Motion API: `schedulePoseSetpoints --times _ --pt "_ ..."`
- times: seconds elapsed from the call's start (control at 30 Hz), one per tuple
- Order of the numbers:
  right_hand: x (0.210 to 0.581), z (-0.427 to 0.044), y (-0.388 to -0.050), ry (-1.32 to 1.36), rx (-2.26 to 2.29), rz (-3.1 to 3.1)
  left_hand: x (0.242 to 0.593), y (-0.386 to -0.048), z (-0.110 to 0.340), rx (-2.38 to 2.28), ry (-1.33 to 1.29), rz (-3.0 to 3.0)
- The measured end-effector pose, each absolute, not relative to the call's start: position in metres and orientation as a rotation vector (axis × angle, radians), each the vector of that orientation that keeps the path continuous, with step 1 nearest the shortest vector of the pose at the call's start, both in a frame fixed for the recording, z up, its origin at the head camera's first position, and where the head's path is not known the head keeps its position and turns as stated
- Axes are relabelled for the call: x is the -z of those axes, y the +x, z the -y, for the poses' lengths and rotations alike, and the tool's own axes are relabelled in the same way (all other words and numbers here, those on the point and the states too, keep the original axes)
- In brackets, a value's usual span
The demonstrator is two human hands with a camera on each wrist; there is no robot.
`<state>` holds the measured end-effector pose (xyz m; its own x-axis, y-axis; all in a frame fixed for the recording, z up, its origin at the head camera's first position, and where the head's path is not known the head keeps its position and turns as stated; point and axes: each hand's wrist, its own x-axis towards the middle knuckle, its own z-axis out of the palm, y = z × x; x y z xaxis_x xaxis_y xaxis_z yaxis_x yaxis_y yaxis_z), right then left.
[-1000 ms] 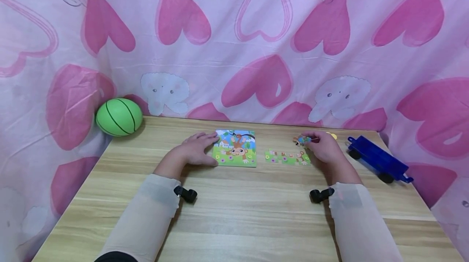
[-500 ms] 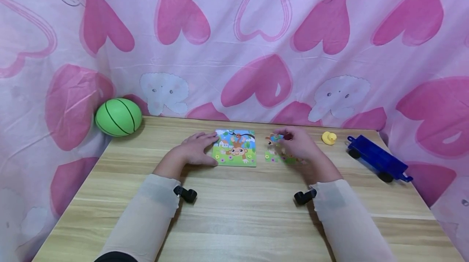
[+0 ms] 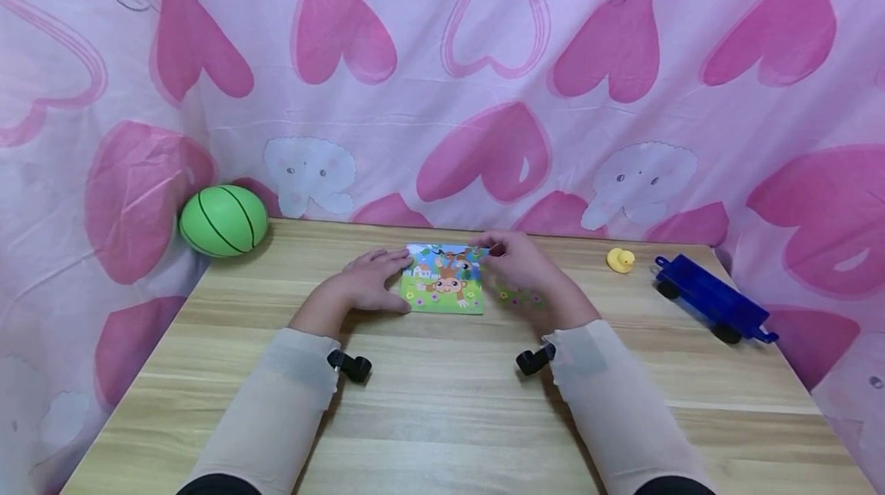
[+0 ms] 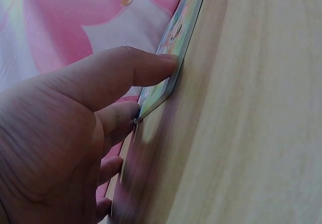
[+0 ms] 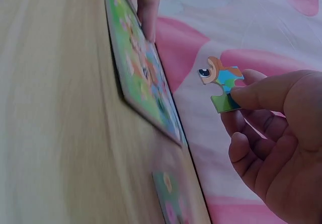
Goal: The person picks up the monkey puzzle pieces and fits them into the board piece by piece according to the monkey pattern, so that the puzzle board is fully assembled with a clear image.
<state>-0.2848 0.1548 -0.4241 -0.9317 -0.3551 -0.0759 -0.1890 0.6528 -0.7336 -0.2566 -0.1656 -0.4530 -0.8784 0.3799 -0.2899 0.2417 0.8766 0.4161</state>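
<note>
A square puzzle board (image 3: pixel 442 295) with a cartoon monkey picture lies flat on the table. My left hand (image 3: pixel 366 284) rests at its left side, with the thumb and forefinger touching the board's edge and the other fingers spread on the table. Above the board's right part, my right hand (image 3: pixel 518 260) pinches a loose puzzle piece (image 5: pixel 229 78) between thumb and fingers. The piece shows an eye, brown fur and blue and green patches, and hangs apart from the board. Right of the board lie flowered puzzle pieces (image 3: pixel 515 297), partly hidden under the right hand.
A green ball (image 3: pixel 224 221) sits at the table's back left corner. Toward the back right are a yellow toy duck (image 3: pixel 620 260) and a blue wheeled toy cart (image 3: pixel 714 299). Behind the table (image 3: pixel 442 403) hangs a pink heart-patterned cloth (image 3: pixel 415 118).
My right hand has carried the pinched puzzle piece leftward, from beside the duck to over the board's right part, uncovering the duck. The left hand has stayed at the board.
</note>
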Motion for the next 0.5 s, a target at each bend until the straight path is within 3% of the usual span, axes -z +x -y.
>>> schedulePoseSetpoints --times 0.5 --pt "0.452 -0.132 -0.286 -0.527 0.991 -2.689 0.454 -0.257 0.166 -0.530 0.472 -2.688"
